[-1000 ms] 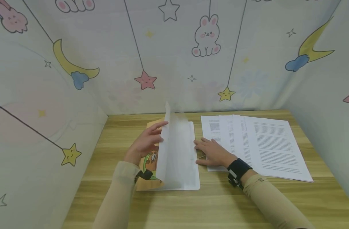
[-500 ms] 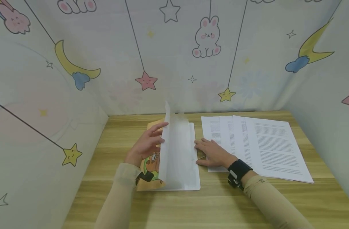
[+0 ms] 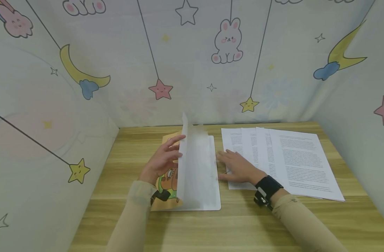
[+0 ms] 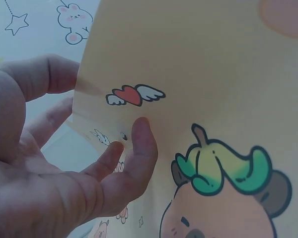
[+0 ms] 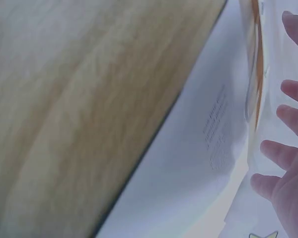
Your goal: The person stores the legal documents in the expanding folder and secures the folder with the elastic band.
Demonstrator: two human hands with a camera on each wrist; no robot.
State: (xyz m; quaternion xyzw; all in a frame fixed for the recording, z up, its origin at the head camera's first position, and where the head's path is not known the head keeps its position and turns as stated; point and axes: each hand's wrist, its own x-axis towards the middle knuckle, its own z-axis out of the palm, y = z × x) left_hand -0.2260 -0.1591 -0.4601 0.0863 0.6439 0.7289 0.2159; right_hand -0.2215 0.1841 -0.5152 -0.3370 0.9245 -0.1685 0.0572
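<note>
A folder (image 3: 202,175) with an orange cartoon cover (image 4: 218,84) lies partly open left of centre on the table. Its cover and a pale sheet stand raised on the left side. My left hand (image 3: 162,159) holds that raised edge; in the left wrist view one finger passes behind the cover while other fingertips rest in front of it. White inner surfaces face right. My right hand (image 3: 239,167), fingers spread and palm down, is just right of the folder's right edge, over the left side of some printed sheets (image 3: 305,161). In the right wrist view its fingers hold nothing.
The printed sheets overlap in a fan at the right of the wooden table (image 3: 192,232). A white cloth wall (image 3: 192,63) with cartoon moons, stars and rabbits closes off the back and sides. Dark camera straps (image 3: 267,190) circle both wrists.
My right hand has shifted slightly right, its fingertips drawing off the folder's right edge. My left hand keeps the cover raised, moving barely at all.
</note>
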